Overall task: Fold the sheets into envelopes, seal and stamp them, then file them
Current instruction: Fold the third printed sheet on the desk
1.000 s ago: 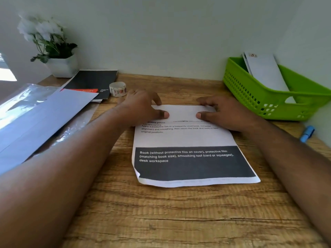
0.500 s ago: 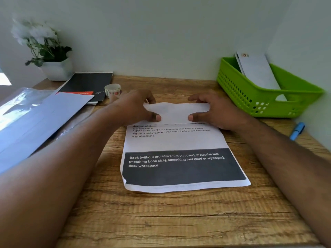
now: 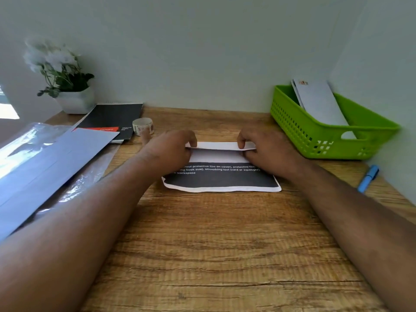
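A printed sheet (image 3: 221, 180) with a black band of white text lies mid-desk on the wooden table (image 3: 213, 244). Its far part is folded over toward me as a white flap (image 3: 217, 152). My left hand (image 3: 171, 152) pinches the flap's left end and my right hand (image 3: 267, 149) pinches its right end, holding the folded edge slightly above the sheet. A green basket (image 3: 315, 134) at the back right holds white envelopes (image 3: 319, 102), one with a small stamp at its top. A roll of tape or stamps (image 3: 143, 126) stands behind my left hand.
A stack of white sheets (image 3: 51, 158) on clear plastic lies at the left. A black notebook (image 3: 112, 119) and a potted white-flowered plant (image 3: 65, 86) sit at the back left. A blue pen (image 3: 368, 179) lies at the right by the wall.
The fold has come further toward me: the flap now covers the small printed text and reaches the black band. Both hands moved with it, from pressing flat to pinching its ends.
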